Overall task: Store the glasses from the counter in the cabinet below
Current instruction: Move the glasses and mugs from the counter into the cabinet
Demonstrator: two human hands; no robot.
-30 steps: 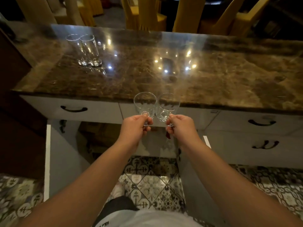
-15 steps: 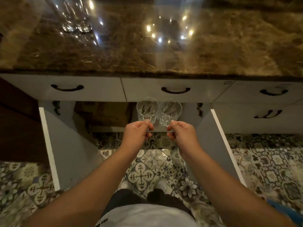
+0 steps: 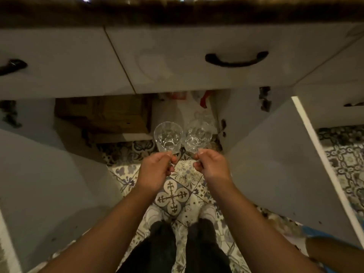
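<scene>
My left hand (image 3: 155, 170) is pinched around the stem of one stemmed glass (image 3: 168, 139), and my right hand (image 3: 211, 166) grips the stem of a second stemmed glass (image 3: 198, 135) in the same way; the two bowls sit side by side just above my knuckles, near the centre of the frame, nearly touching each other. Both glasses hang in front of the open cabinet (image 3: 171, 111) in the middle of the frame, over the patterned floor tiles (image 3: 173, 196). The left cabinet door (image 3: 49, 174) swings out across the lower left, and the right cabinet door (image 3: 275, 164) stands open at the right. Inside the cabinet, a brown cardboard box (image 3: 104, 113) sits left of centre; if there is printing on it, it is too dim and blurred for me to read. Something red (image 3: 205, 98) shows deeper in, perhaps packaging, with no legible label. Above, the white drawer front (image 3: 177, 62) carries a curved black handle (image 3: 236, 59), and the dark counter edge (image 3: 177, 14) runs along the top of the frame. My dark trouser legs (image 3: 177, 249) show at the bottom centre.
</scene>
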